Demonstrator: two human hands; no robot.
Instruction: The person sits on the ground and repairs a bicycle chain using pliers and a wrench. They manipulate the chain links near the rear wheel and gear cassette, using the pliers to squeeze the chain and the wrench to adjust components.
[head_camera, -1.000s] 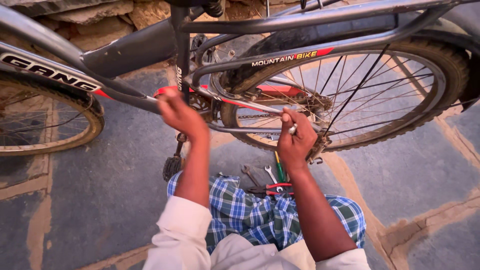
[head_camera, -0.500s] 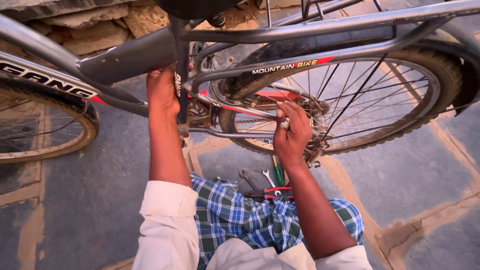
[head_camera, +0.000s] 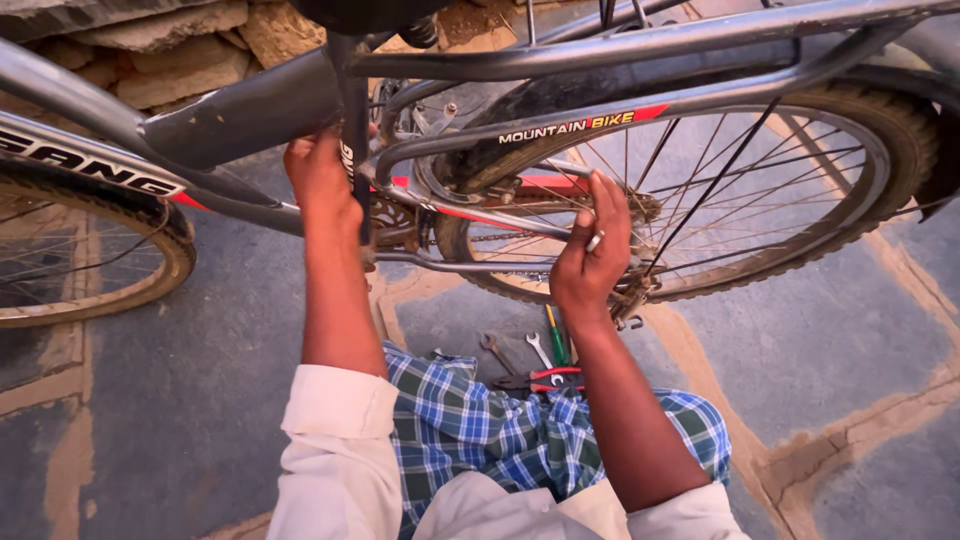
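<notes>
A grey bicycle (head_camera: 240, 125) stands across the view in front of me. My left hand (head_camera: 322, 185) is wrapped around the lower part of its black seat tube (head_camera: 356, 150), just above the chainring (head_camera: 395, 215). My right hand (head_camera: 592, 255), with a ring on one finger, reaches over the chain stay (head_camera: 470, 265) beside the rear wheel (head_camera: 850, 190). Its fingers hook up onto the red-marked stay near the hub. What lies under those fingers is hidden.
Two spanners (head_camera: 497, 352), red-handled pliers (head_camera: 545, 380) and a green-handled screwdriver (head_camera: 554, 340) lie on the grey stone paving between my knees. The front wheel (head_camera: 90, 270) is at the left. Rough stones (head_camera: 160, 55) line the back.
My left hand has risen from the crank area to the seat tube and closed round it. My right hand has shifted up and right onto the stay by the rear wheel.
</notes>
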